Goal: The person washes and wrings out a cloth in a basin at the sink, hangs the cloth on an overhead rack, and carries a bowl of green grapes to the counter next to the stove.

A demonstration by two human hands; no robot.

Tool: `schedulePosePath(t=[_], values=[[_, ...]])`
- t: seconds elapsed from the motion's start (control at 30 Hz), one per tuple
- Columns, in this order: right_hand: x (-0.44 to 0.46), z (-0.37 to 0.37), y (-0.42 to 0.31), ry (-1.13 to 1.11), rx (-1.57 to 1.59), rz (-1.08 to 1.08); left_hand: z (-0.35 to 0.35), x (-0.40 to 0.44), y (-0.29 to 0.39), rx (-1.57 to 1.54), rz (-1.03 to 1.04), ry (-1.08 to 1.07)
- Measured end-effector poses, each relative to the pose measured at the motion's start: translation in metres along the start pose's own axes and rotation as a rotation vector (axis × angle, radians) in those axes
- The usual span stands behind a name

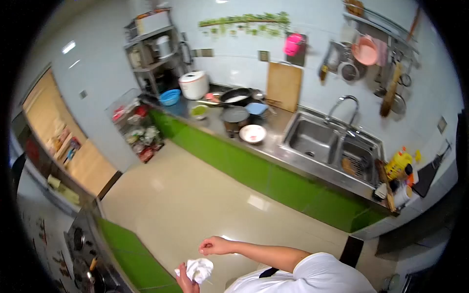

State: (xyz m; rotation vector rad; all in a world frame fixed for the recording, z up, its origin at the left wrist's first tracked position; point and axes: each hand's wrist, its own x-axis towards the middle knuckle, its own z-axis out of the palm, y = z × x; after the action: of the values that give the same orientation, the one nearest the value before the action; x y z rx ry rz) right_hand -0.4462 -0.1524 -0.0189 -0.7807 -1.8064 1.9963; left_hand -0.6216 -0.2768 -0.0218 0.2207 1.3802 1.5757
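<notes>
Fingers (L) (183,271) hold wht cloth (201,268) over floor (195,195) btwn green cabinets (237,161).

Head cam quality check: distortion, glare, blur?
Head view: wide-angle curvature bends the counter, black vignette at corners; glare patches on floor and left wall; wall rack contents soft; white cloth in left hand low on detail.

From here I see the left hand (185,281) partly hidden by the white cloth (199,268) and cut off below, the stove (90,259) cropped at lower left, and jars (398,188) too blurred to read.
</notes>
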Motion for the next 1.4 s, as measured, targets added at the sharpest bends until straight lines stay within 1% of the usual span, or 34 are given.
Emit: schedulePosePath(t=[0.03, 0.07, 0.1, 0.13, 0.17, 0.2, 0.23, 0.27, 0.3, 0.33, 0.37, 0.4, 0.43, 0.47, 0.5, 0.53, 0.6, 0.63, 0.7, 0.73, 0.77, 0.8, 0.87, 0.9, 0.93, 1.0, 1.07, 1.1, 1.13, 1.2, 1.23, 1.3, 1.37, 1.4], values=[[0.041, 0.041, -0.009, 0.031, -0.086, -0.033, -0.038, 0.039, 0.028, -0.083, -0.031, -0.087], [-0.005, -0.021, -0.001, 0.105, -0.037, -0.076, 0.029, 0.029, -0.005, -0.087, -0.101, -0.165], [-0.034, -0.057, 0.003, 0.125, -0.006, -0.076, 0.080, 0.026, -0.027, -0.065, -0.092, -0.269], [-0.066, -0.087, 0.009, 0.307, -0.081, -0.157, 0.146, 0.028, -0.050, -0.007, -0.155, -0.378], [-0.082, -0.103, 0.005, 0.438, -0.195, -0.236, 0.159, 0.025, -0.058, -0.015, -0.144, -0.336], [-0.098, -0.112, -0.001, 0.461, -0.183, -0.228, 0.196, 0.017, -0.057, 0.049, -0.160, -0.404], [-0.148, -0.149, 0.006, 0.642, -0.331, -0.254, 0.272, -0.006, -0.080, 0.095, -0.245, -0.481], [-0.147, -0.145, -0.006, 0.776, -0.545, -0.298, 0.268, -0.003, -0.073, 0.070, -0.231, -0.493], [-0.163, -0.156, -0.006, 0.796, -0.543, -0.279, 0.298, -0.015, -0.071, 0.107, -0.277, -0.521], [-0.187, -0.176, 0.004, 0.868, -0.476, -0.229, 0.340, -0.016, -0.098, 0.086, -0.368, -0.644], [-0.191, -0.178, 0.001, 0.897, -0.439, -0.212, 0.336, -0.007, -0.100, 0.062, -0.391, -0.732], [-0.200, -0.186, 0.012, 0.997, -0.328, -0.158, 0.353, -0.007, -0.111, 0.123, -0.409, -0.833], [-0.230, -0.212, 0.031, 1.144, 0.049, -0.142, 0.389, -0.015, -0.135, 0.219, -0.452, -0.933], [-0.232, -0.209, 0.034, 1.174, -0.130, -0.147, 0.394, -0.020, -0.126, 0.286, -0.469, -0.959], [-0.255, -0.219, 0.038, 1.291, -0.184, -0.147, 0.405, -0.027, -0.125, 0.375, -0.503, -0.995], [-0.299, -0.248, 0.052, 1.443, 0.193, -0.149, 0.430, -0.028, -0.146, 0.537, -0.491, -1.020], [-0.331, -0.265, 0.075, 1.695, -0.285, 0.002, 0.442, -0.030, -0.148, 0.563, -0.491, -1.045], [-0.379, -0.302, 0.130, 1.895, -0.124, -0.035, 0.461, -0.024, -0.158, 0.609, -0.487, -1.061], [-0.411, -0.308, 0.128, 1.941, -0.429, 0.244, 0.460, -0.010, -0.159, 0.630, -0.489, -1.041], [-0.429, -0.328, 0.131, 2.010, -0.571, 0.355, 0.478, 0.005, -0.163, 0.671, -0.509, -1.004], [-0.439, -0.329, 0.132, 2.072, -0.744, 0.444, 0.473, 0.015, -0.158, 0.668, -0.505, -1.007], [-0.435, -0.338, 0.137, 2.070, -0.742, 0.446, 0.475, 0.029, -0.155, 0.649, -0.487, -0.983], [-0.412, -0.356, 0.161, 1.989, -0.560, 0.547, 0.489, 0.046, -0.155, 0.630, -0.498, -0.916], [-0.386, -0.361, 0.167, 1.905, -0.789, 0.634, 0.488, 0.057, -0.152, 0.649, -0.458, -0.880], [-0.356, -0.368, 0.149, 1.847, -0.742, 0.625, 0.493, 0.071, -0.153, 0.646, -0.453, -0.874], [-0.289, -0.381, 0.146, 1.627, -0.841, 0.663, 0.493, 0.093, -0.147, 0.649, -0.447, -0.846], [-0.233, -0.393, 0.116, 1.576, -0.961, 0.541, 0.495, 0.111, -0.147, 0.678, -0.451, -0.814], [-0.204, -0.402, 0.118, 1.493, -0.910, 0.544, 0.496, 0.116, -0.148, 0.691, -0.452, -0.800], [-0.177, -0.409, 0.112, 1.360, -0.717, 0.510, 0.497, 0.118, -0.149, 0.702, -0.467, -0.789], [-0.120, -0.422, 0.112, 1.219, -0.858, 0.391, 0.501, 0.121, -0.151, 0.691, -0.447, -0.738], [-0.100, -0.429, 0.093, 1.140, -0.871, 0.400, 0.505, 0.122, -0.151, 0.695, -0.447, -0.732], [-0.067, -0.446, 0.083, 1.071, -0.933, 0.308, 0.511, 0.116, -0.152, 0.670, -0.453, -0.732], [-0.044, -0.460, 0.093, 0.982, -0.998, 0.199, 0.525, 0.109, -0.151, 0.709, -0.427, -0.700], [-0.039, -0.464, 0.106, 0.975, -1.032, 0.073, 0.525, 0.111, -0.154, 0.716, -0.392, -0.685]])
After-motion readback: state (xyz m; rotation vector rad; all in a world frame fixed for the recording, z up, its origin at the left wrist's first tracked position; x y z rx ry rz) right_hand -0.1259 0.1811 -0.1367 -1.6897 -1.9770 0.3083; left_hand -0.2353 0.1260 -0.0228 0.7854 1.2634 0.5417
